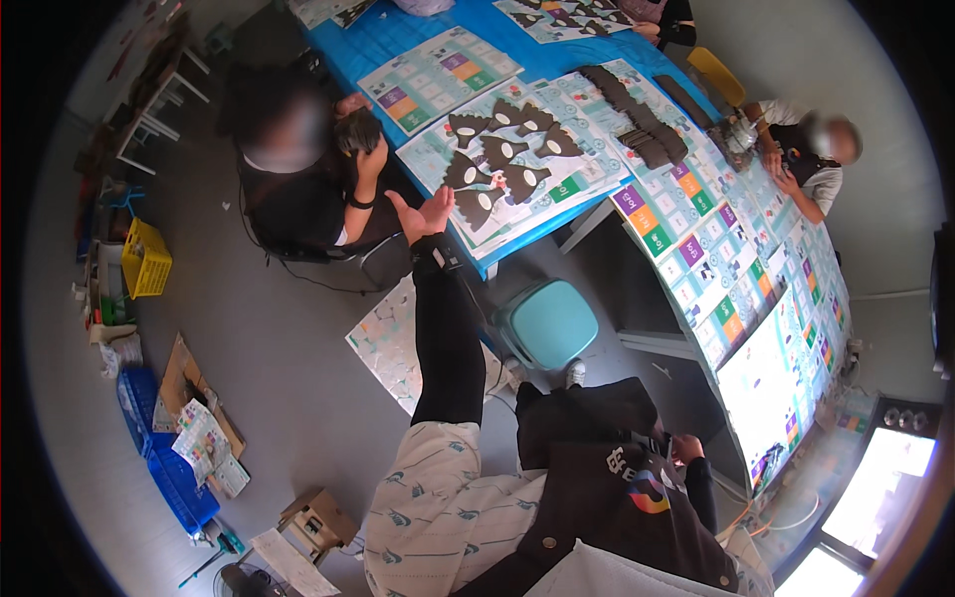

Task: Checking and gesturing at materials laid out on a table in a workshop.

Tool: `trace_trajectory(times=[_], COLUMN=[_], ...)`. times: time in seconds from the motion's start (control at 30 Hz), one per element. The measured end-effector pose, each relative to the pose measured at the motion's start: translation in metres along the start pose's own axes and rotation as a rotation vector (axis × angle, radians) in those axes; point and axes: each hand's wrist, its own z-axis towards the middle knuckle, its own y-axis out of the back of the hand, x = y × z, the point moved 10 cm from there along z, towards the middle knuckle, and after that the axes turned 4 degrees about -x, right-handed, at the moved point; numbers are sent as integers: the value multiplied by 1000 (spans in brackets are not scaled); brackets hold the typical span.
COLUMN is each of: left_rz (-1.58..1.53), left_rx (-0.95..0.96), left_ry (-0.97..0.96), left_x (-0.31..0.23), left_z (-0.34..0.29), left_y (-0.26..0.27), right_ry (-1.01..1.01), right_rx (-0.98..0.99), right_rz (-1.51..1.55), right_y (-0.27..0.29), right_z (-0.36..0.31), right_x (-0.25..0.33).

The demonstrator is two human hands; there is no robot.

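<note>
My left hand (423, 214) is stretched out past the table's near corner, palm up, with its fingers apart and nothing in it. Just beyond the fingers, several black fan-shaped pieces (504, 151) with white ovals lie spread over a printed sheet (473, 239). Farther right, a long overlapping row of black pieces (647, 134) rests on more printed sheets. Down by the side of my dark apron (597, 497) is my right hand (686, 450). Its fingers are partly hidden against dark cloth, so whether it grips anything does not show.
A seated co-worker (298, 159) at left holds a dark stack (356, 131). Another co-worker (811, 149) rests both hands on the right-hand table. A turquoise stool (547, 323) stands before the blue-covered table (348, 40). A yellow basket (146, 259) and blue crates (179, 488) are at left.
</note>
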Motion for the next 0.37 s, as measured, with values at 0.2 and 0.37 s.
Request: trace_trajectory(times=[0.2, 0.37], left_rz=[-284, 69], left_rx=[47, -13], left_ry=[-18, -160], left_x=[13, -27], left_z=[-57, -62], left_y=[-48, -10], right_ry=[15, 101], right_rx=[13, -15], right_rz=[-77, -47], right_y=[-6, -4], right_z=[0, 6], right_x=[6, 30])
